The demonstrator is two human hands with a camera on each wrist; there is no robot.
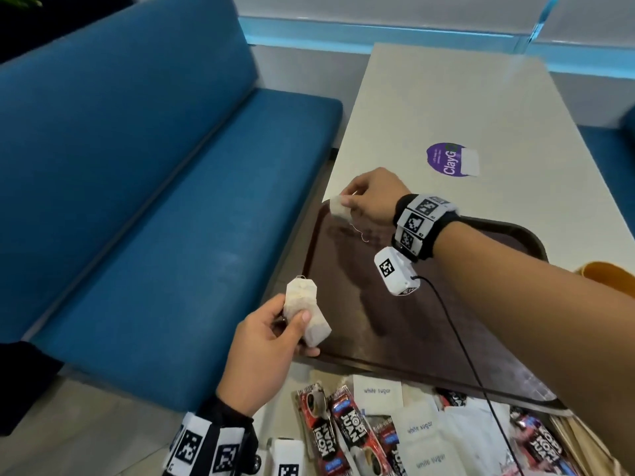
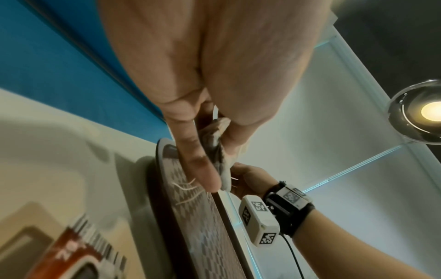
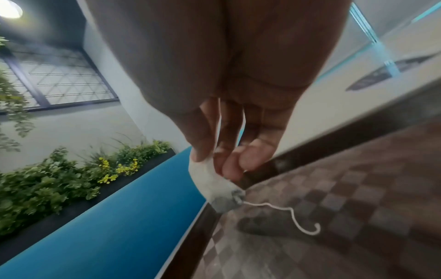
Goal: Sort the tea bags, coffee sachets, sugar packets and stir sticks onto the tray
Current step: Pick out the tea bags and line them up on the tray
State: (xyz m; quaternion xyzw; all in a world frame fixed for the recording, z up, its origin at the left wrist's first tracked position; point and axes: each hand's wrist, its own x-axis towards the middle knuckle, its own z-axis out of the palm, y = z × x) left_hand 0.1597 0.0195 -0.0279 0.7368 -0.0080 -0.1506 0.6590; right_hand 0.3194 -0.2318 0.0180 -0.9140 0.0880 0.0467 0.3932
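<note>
A dark brown tray [image 1: 412,324] lies on the pale table, its floor bare. My right hand [image 1: 369,197] pinches one tea bag [image 1: 339,209] just above the tray's far left corner, its string dangling over the tray floor [image 3: 358,188]; the tea bag [image 3: 214,188] hangs from thumb and fingertips. My left hand [image 1: 271,334] grips a small bunch of tea bags [image 1: 305,309] at the tray's near left edge; in the left wrist view the tea bags [image 2: 220,151] sit between thumb and fingers. Coffee sachets [image 1: 330,431] and white sugar packets [image 1: 421,431] lie in a heap in front of the tray.
A blue bench seat [image 1: 154,218] runs along the table's left side. A purple sticker [image 1: 450,159] marks the table [image 1: 446,97] beyond the tray. An orange object [image 1: 608,273] shows at the right edge. Wooden stir sticks [image 1: 577,441] lie at the bottom right.
</note>
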